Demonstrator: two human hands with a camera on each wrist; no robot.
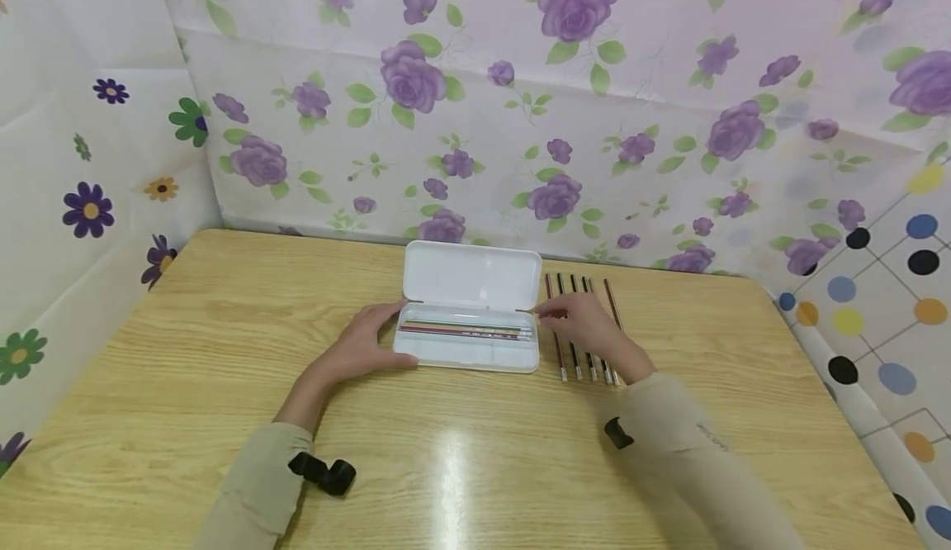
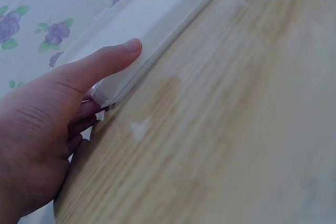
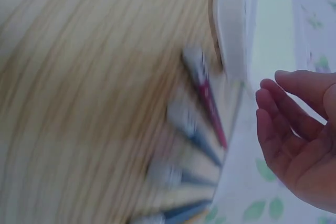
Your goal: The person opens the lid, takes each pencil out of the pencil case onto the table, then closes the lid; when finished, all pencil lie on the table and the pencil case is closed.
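An open white pencil case [image 1: 446, 352] lies on the table with its lid [image 1: 471, 276] tipped back. Several pencils [image 1: 461, 330] lie lengthwise inside it. My left hand [image 1: 358, 345] grips the case's left end; in the left wrist view the thumb is on the front wall [image 2: 157, 35] and the other fingers go behind the end. At the right end of the case is my right hand [image 1: 590, 327], partly over a row of loose pencils [image 1: 574, 356]. In the right wrist view that hand [image 3: 299, 140] has bent, relaxed fingers with nothing between them.
The loose pencils lie side by side right of the case, eraser ends toward me; one pencil [image 1: 611, 296] is set a little apart. A wood-grain table [image 1: 446, 451] runs up to a flowered cloth [image 1: 475, 120] behind the case. Patterned cloth also hangs at both sides.
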